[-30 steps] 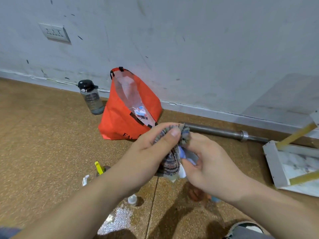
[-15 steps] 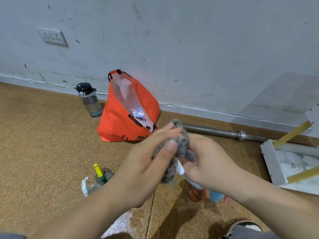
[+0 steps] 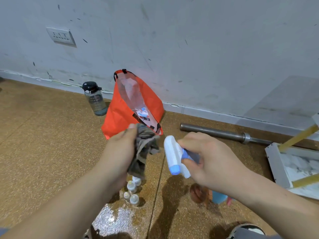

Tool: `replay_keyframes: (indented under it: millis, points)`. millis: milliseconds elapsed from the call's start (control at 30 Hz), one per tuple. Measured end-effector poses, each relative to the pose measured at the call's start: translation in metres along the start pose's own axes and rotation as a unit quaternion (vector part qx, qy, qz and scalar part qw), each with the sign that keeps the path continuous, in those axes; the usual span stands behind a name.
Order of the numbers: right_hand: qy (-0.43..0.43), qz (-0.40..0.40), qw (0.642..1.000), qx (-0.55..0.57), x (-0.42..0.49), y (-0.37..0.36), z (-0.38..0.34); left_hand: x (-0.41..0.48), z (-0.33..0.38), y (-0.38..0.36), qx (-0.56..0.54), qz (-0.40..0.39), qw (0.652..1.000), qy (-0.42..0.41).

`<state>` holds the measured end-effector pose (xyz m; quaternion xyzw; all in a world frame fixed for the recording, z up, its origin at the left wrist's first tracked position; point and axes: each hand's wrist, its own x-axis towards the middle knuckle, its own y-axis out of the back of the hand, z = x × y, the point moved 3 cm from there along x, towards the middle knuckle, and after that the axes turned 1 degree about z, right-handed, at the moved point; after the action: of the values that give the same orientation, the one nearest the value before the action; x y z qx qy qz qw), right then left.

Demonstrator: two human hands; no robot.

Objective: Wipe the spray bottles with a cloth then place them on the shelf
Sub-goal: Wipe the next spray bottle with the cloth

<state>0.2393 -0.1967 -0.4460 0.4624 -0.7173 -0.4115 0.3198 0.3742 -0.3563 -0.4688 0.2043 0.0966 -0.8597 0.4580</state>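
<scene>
Wiping goes best if we keep our right hand (image 3: 212, 163) closed around the white plastic spray bottle with blue nozzle (image 3: 174, 157) and press the crumpled grey cloth (image 3: 144, 150), clenched in our left hand (image 3: 119, 152), over its head.

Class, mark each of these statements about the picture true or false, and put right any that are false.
1. The left hand holds a cloth. True.
2. The right hand holds a spray bottle by its head. True.
3. The cloth is pressed against the spray bottle. False: a gap shows between them.
4. The orange bag hangs on the wall. False: it sits on the floor against the wall.
5. A metal bar lies on the floor by the wall. True.
</scene>
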Motion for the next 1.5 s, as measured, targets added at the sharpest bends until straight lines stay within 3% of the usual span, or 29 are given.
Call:
replay_keyframes:
  millis: [67,167,267,300,367,400,500,567,633,733,900,967,1133,1233,1300,1367,1433,1500]
  points:
    - [0.014,0.003,1.000,-0.026,0.000,0.001,-0.002,0.006,-0.003,0.009,-0.062,0.044,0.996,0.050]
    - [0.025,0.012,0.998,-0.062,-0.001,0.000,-0.005,-0.010,0.008,0.002,-0.029,0.025,0.999,-0.003]
    - [0.042,0.064,0.991,-0.109,0.000,0.001,-0.009,-0.043,0.018,-0.011,0.089,-0.074,0.970,-0.216]
    - [0.047,0.083,0.988,-0.121,0.000,0.001,-0.010,-0.055,0.017,-0.018,0.130,-0.135,0.938,-0.292]
    - [0.055,0.108,0.982,-0.143,-0.001,0.000,-0.011,-0.061,0.003,-0.027,0.261,-0.163,0.873,-0.379]
    - [0.058,0.111,0.981,-0.149,-0.001,0.000,-0.010,-0.054,-0.003,-0.029,0.278,-0.150,0.869,-0.380]
    - [0.050,0.094,0.985,-0.139,-0.002,-0.003,-0.007,-0.036,-0.002,-0.029,0.202,-0.148,0.936,-0.246]
    - [0.037,0.074,0.988,-0.128,-0.001,-0.006,-0.006,-0.032,0.002,-0.031,0.157,-0.170,0.956,-0.182]
    - [0.014,0.040,0.995,-0.092,0.003,-0.007,-0.006,-0.032,0.007,-0.030,0.127,-0.150,0.965,-0.175]
    - [-0.048,-0.014,0.997,0.053,0.008,0.000,0.000,-0.033,0.010,-0.026,0.086,-0.127,0.975,-0.158]
    - [-0.059,-0.113,0.981,0.147,0.009,-0.002,0.004,-0.033,0.014,-0.020,0.108,-0.169,0.966,-0.161]
    - [-0.042,-0.123,0.981,0.143,0.007,-0.005,0.001,-0.031,0.015,-0.016,0.135,-0.115,0.967,-0.182]
    - [-0.026,-0.094,0.984,0.146,0.006,-0.010,0.000,-0.014,0.020,-0.003,0.002,0.028,0.999,-0.020]
    - [-0.011,-0.076,0.990,0.118,0.004,-0.011,0.003,-0.020,0.026,-0.003,0.084,-0.019,0.989,-0.123]
    - [0.007,-0.060,0.993,0.102,0.002,-0.011,0.002,-0.037,0.025,-0.016,0.166,-0.123,0.954,-0.216]
    - [0.014,-0.054,0.996,0.074,0.000,-0.012,0.003,-0.047,0.019,-0.026,0.216,-0.185,0.926,-0.249]
    - [0.019,-0.044,0.998,0.047,0.001,-0.010,0.005,-0.044,0.014,-0.027,0.217,-0.171,0.923,-0.270]
    - [0.010,-0.027,0.999,0.032,0.001,-0.007,0.009,-0.040,0.013,-0.025,0.182,-0.144,0.941,-0.248]
